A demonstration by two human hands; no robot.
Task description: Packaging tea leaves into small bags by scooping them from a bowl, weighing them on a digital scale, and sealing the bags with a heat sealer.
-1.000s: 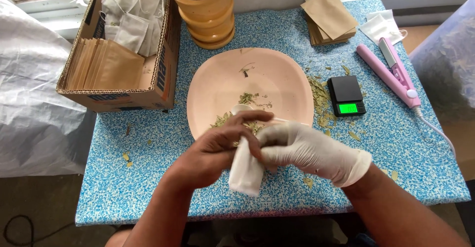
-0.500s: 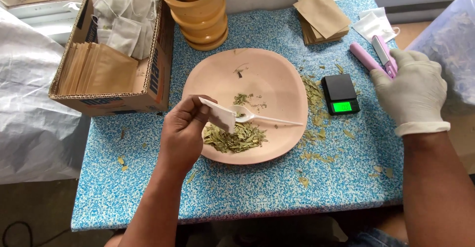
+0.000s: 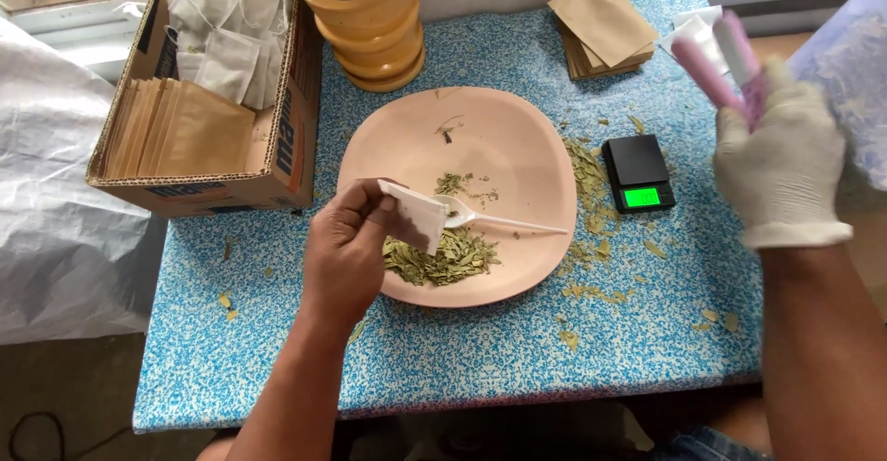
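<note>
The left hand (image 3: 346, 250) is bare and closed in a pinch on a small white tea bag (image 3: 413, 218), fingers curled around its left edge, holding it just over the near left part of the pink plate (image 3: 517, 147). Compared with half a second ago, this hand and its bag sit in much the same spot above the plate. The right hand (image 3: 781, 170), in a white glove, is closed around the handle of a pink heat sealer (image 3: 725, 59) and has lifted it off the bench (image 3: 480, 350); half a second ago it was only reaching onto the tool where it lay at the far right. A full second ago both hands were together on the bag at the near edge of the plate, so they are now well apart.

Just right of the bag, a white plastic spoon (image 3: 504, 221) lies on the plate, its bowl touching the bag's corner. A heap of dried green leaves (image 3: 443, 260) sits on the plate just near of the bag.

Right of the plate stands a small black scale (image 3: 637, 173) with a lit green display. Far left is a cardboard box (image 3: 231, 193) of brown sachets and empty bags. A wooden mortar (image 3: 370, 22) stands at the far edge, with a stack of brown envelopes (image 3: 605, 27) to its right.
</note>
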